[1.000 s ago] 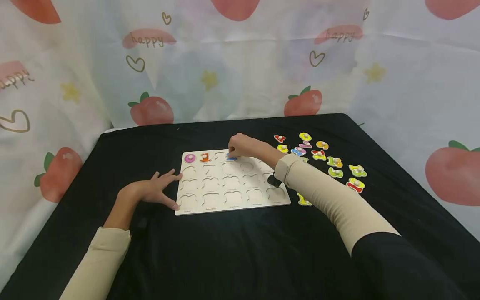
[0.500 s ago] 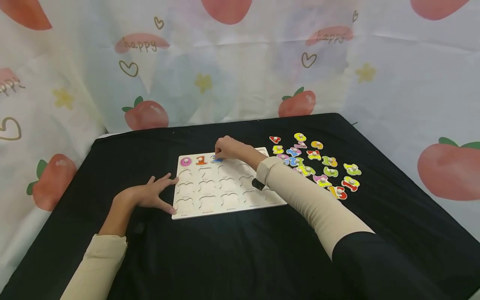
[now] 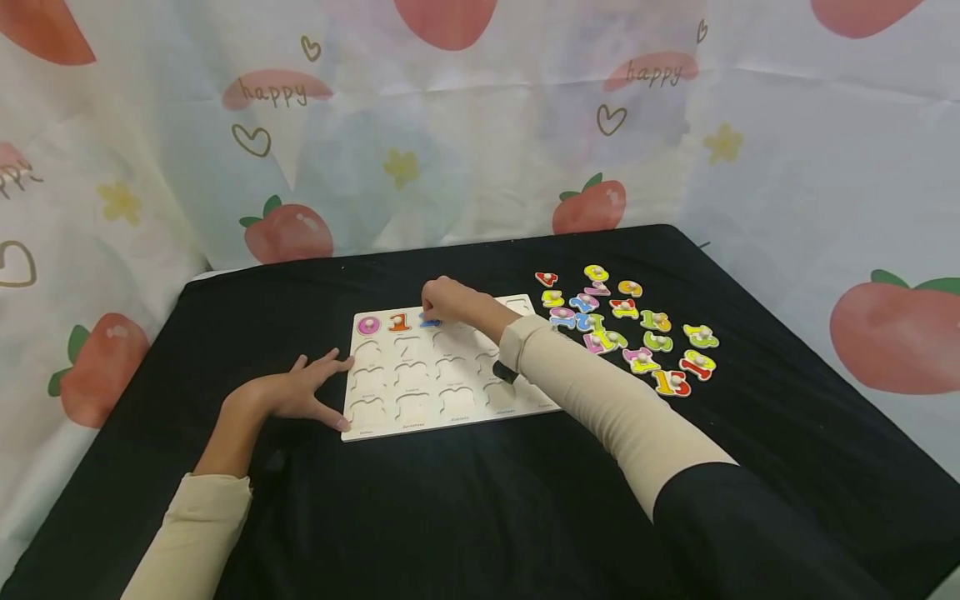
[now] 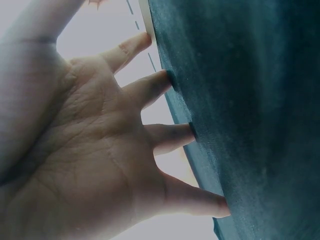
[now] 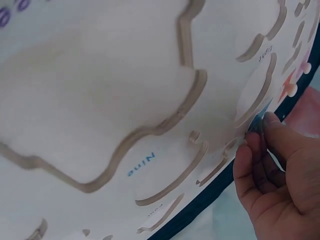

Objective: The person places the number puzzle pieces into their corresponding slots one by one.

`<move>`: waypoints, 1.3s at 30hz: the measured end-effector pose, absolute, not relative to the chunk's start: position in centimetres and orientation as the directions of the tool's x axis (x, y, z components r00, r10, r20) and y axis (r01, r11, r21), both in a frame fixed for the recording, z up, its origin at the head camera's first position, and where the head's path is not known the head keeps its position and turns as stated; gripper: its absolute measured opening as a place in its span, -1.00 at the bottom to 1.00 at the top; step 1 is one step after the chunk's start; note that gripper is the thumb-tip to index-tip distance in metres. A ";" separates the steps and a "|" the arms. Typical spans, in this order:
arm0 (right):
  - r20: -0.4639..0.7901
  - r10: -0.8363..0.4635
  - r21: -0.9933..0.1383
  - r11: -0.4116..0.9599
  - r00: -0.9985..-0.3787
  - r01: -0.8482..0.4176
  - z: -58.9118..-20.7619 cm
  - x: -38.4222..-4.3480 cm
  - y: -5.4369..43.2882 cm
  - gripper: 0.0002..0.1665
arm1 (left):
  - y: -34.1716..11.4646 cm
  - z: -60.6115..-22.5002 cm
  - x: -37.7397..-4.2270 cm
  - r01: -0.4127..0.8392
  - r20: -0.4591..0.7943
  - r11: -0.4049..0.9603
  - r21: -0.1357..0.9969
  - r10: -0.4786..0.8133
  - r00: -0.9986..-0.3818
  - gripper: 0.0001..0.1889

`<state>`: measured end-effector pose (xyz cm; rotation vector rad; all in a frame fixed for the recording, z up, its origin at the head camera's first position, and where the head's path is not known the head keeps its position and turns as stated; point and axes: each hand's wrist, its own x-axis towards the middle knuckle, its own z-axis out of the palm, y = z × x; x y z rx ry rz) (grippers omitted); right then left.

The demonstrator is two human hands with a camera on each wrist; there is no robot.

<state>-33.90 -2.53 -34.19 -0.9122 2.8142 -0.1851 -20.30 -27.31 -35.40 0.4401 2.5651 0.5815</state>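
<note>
A white wooden number puzzle board [image 3: 442, 417] with shaped recesses lies on the black cloth. My right hand [image 3: 453, 302] pinches a blue number 2 puzzle piece [image 3: 429, 322] at the third recess of the top row; fingers partly cover it. In the right wrist view, thumb and fingertips meet at the blue piece [image 5: 258, 121]; whether it lies fully flat is unclear. A pink 0 piece [image 3: 368, 326] and an orange-red 1 piece [image 3: 399, 322] sit in the first two recesses. My left hand [image 3: 296, 392] is spread, its thumb and fingertips touching the board's left edge.
To the board's right lie several loose knobbed number pieces, among them a red 4 [image 3: 547, 279], a yellow 5 [image 3: 552, 299] and a 15 [image 3: 672, 383]. A fruit-printed curtain [image 3: 450, 167] hangs behind the black-covered table [image 3: 420, 517].
My right hand has carried the blue 2 leftward, from beside the third top recess onto it. The left hand keeps its place at the board's edge. The head view has shifted slightly.
</note>
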 end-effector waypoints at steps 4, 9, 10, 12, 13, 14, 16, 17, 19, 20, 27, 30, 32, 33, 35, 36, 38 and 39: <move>-0.107 -0.582 -0.204 0.807 -0.806 -0.555 -34.2 -33.8 -2.5 -0.84 | -27.3 -35.4 -20.2 0.200 -0.367 0.860 0.469 0.396 -0.842 0.16; -0.102 -0.582 -0.226 0.803 -0.807 -0.551 -34.2 -33.7 -2.3 -0.82 | -27.3 -35.5 -20.2 0.198 -0.368 0.863 0.465 0.392 -0.843 0.16; -0.107 -0.583 -0.225 0.803 -0.805 -0.552 -34.1 -33.7 -2.3 -0.81 | -27.4 -35.5 -20.2 0.197 -0.368 0.863 0.465 0.391 -0.843 0.16; -0.122 -0.593 -0.225 0.798 -0.796 -0.560 -34.1 -33.8 -2.2 -0.78 | -27.4 -35.6 -20.1 0.196 -0.368 0.862 0.467 0.391 -0.844 0.16; -0.128 -0.597 -0.222 0.796 -0.792 -0.563 -34.1 -33.8 -2.1 -0.77 | -27.5 -35.6 -20.1 0.196 -0.367 0.862 0.467 0.391 -0.844 0.17; -0.133 -0.598 -0.222 0.795 -0.790 -0.565 -34.1 -33.9 -1.9 -0.75 | -27.5 -35.6 -20.1 0.195 -0.367 0.862 0.469 0.391 -0.844 0.17; -0.135 -0.603 -0.225 0.792 -0.786 -0.568 -34.0 -34.1 -1.5 -0.74 | -27.6 -35.7 -20.0 0.196 -0.367 0.862 0.467 0.391 -0.844 0.17; -0.135 -0.602 -0.227 0.792 -0.787 -0.567 -34.0 -34.3 -1.3 -0.74 | -27.6 -35.7 -20.0 0.198 -0.365 0.862 0.466 0.391 -0.845 0.16; -0.127 -0.596 -0.229 0.795 -0.793 -0.561 -33.8 -34.6 -0.6 -0.75 | -27.6 -35.7 -20.1 0.200 -0.363 0.864 0.463 0.390 -0.846 0.16; -0.123 -0.594 -0.234 0.796 -0.795 -0.558 -33.8 -34.7 -0.2 -0.76 | -27.6 -35.7 -20.1 0.201 -0.362 0.865 0.460 0.389 -0.847 0.16; -0.100 -0.560 -0.222 0.818 -0.822 -0.530 -33.3 -35.8 2.9 -0.77 | -27.4 -35.8 -20.4 0.203 -0.360 0.870 0.449 0.384 -0.850 0.16; -0.104 -0.531 -0.207 0.839 -0.841 -0.504 -33.2 -36.1 4.2 -0.77 | -27.3 -35.9 -20.4 0.203 -0.361 0.868 0.453 0.387 -0.849 0.16; -0.104 -0.510 -0.201 0.852 -0.854 -0.484 -33.1 -36.3 5.1 -0.77 | -27.3 -35.9 -20.4 0.204 -0.362 0.867 0.455 0.389 -0.847 0.17; -0.103 -0.500 -0.197 0.857 -0.860 -0.476 -33.0 -36.4 5.5 -0.77 | -27.3 -35.9 -20.4 0.203 -0.362 0.867 0.455 0.389 -0.847 0.17; -0.095 -0.486 -0.191 0.865 -0.869 -0.463 -32.9 -36.5 6.4 -0.76 | -27.4 -35.9 -20.4 0.205 -0.361 0.867 0.454 0.389 -0.847 0.17; -0.092 -0.476 -0.190 0.871 -0.875 -0.454 -32.8 -36.6 6.9 -0.76 | -27.4 -35.9 -20.4 0.206 -0.360 0.868 0.453 0.389 -0.848 0.16; -0.090 -0.463 -0.175 0.879 -0.882 -0.444 -32.7 -36.8 8.0 -0.76 | -27.4 -35.8 -20.4 0.206 -0.358 0.867 0.454 0.389 -0.849 0.16; -0.091 -0.456 -0.170 0.883 -0.886 -0.437 -32.7 -36.8 8.5 -0.76 | -27.4 -35.8 -20.4 0.207 -0.357 0.866 0.456 0.390 -0.849 0.16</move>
